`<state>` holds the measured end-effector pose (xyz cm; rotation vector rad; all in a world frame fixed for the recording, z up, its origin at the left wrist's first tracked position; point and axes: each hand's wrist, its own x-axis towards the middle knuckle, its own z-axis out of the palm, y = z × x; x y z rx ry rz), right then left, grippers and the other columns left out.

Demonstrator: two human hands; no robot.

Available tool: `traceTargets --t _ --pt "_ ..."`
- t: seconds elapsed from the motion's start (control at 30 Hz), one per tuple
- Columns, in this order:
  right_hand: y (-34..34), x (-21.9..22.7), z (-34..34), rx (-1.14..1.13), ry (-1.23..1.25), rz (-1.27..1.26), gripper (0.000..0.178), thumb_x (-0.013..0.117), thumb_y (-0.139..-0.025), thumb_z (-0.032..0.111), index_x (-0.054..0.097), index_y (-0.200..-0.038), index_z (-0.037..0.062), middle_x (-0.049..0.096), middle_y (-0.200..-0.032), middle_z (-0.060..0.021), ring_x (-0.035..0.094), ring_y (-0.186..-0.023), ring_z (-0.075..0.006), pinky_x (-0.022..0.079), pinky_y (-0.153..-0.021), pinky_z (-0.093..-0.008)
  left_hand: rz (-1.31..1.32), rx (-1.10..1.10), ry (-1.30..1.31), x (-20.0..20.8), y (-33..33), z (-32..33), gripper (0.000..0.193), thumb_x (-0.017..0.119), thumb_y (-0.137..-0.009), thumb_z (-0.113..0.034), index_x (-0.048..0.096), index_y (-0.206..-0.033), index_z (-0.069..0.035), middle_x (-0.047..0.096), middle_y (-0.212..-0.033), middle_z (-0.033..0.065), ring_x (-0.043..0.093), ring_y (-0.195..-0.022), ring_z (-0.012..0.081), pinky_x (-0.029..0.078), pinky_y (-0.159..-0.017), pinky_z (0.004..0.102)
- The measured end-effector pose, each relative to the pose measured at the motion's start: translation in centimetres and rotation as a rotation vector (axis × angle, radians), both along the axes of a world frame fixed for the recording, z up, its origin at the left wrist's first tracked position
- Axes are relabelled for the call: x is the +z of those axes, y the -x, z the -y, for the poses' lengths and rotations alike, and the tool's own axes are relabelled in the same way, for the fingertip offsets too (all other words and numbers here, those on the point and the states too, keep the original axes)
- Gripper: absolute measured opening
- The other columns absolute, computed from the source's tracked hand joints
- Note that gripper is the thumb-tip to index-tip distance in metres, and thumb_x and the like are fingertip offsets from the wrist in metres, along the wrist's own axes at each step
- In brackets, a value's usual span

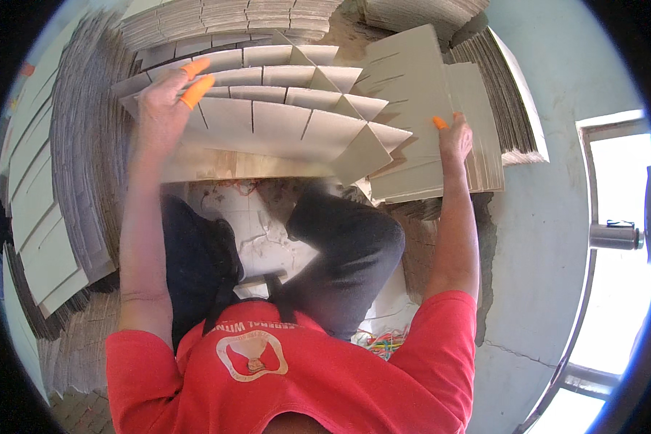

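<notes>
Several slotted cardboard strips (282, 116) stand on edge side by side in front of me, with a cross strip (364, 153) slotted through their right ends. My left hand (168, 98), with orange covers on two fingertips, grips one of the strips near its left end. At the right, my right hand (456, 139) holds the right edge of a pale slotted cardboard sheet (405, 94), the thumb on top and the other fingers mostly hidden. More cardboard sheets (479, 108) lie under and beside that sheet.
Tall stacks of slotted cardboard (87, 145) rise at the left, and another cardboard stack (231, 18) lies at the back. A further stack (510, 94) leans by the pale wall (535, 289) at the right. Colourful cords (383, 341) lie on the floor near my leg.
</notes>
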<state>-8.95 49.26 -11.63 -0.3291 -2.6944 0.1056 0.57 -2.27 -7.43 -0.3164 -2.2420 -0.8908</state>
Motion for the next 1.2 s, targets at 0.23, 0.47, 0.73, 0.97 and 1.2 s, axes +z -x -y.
traceTargets --t 0.23,0.47,0.73,0.97,1.2 --pt "0.5 0.9 -1.5 0.059 0.133 0.054 0.04 0.073 -0.083 0.04 0.072 -0.097 0.0027 0.07 -0.09 -0.0237 0.067 -0.087 -0.0429 0.052 -0.076 -0.0511 0.013 -0.113 0.169 -1.5 -0.3 -3.2 0.03 0.074 -0.084 -0.017 0.07 -0.111 -0.004 0.071 -0.1 0.015 0.066 -0.093 0.0333 0.054 -0.08 0.0416" --pt "0.0 5.5 -4.4 0.088 0.193 -0.172 0.029 0.075 -0.086 0.031 0.075 -0.092 0.003 0.068 -0.068 -0.0137 0.066 -0.062 -0.0183 0.048 -0.056 -0.0391 0.122 -0.152 0.383 -3.5 0.9 -5.4 0.024 0.073 -0.082 -0.018 0.071 -0.101 -0.004 0.071 -0.091 0.0116 0.062 -0.091 0.0297 0.049 -0.081 0.043" --pt "-8.0 21.0 9.5 0.687 0.741 -0.186 0.061 0.074 -0.083 -0.005 0.052 -0.14 -0.0004 0.066 -0.124 -0.0095 0.062 -0.108 -0.0121 0.055 -0.087 -0.0264 0.163 -0.225 0.319 -4.3 -1.3 -3.9 0.007 0.071 -0.078 -0.009 0.071 -0.085 -0.008 0.066 -0.075 0.0108 0.061 -0.08 0.0293 0.048 -0.077 0.0417" --pt "-7.9 18.6 14.4 0.958 0.593 0.012 0.067 0.075 -0.078 -0.007 0.053 -0.141 0.0056 0.064 -0.129 -0.0078 0.062 -0.109 -0.0119 0.055 -0.093 -0.0284 0.204 -0.223 0.166 -4.9 -1.8 -5.0 0.013 0.074 -0.077 -0.012 0.069 -0.085 -0.003 0.066 -0.078 0.0147 0.062 -0.077 0.0332 0.05 -0.075 0.046" --pt "-7.7 17.0 16.7 0.825 0.464 0.057 0.069 0.076 -0.077 -0.007 0.056 -0.14 0.0132 0.07 -0.117 -0.0028 0.059 -0.096 -0.007 0.053 -0.09 -0.0252 0.28 -0.226 0.234 -4.2 -1.6 -5.0 0.011 0.074 -0.078 -0.013 0.07 -0.085 -0.005 0.067 -0.081 0.0147 0.063 -0.078 0.0344 0.05 -0.068 0.046"
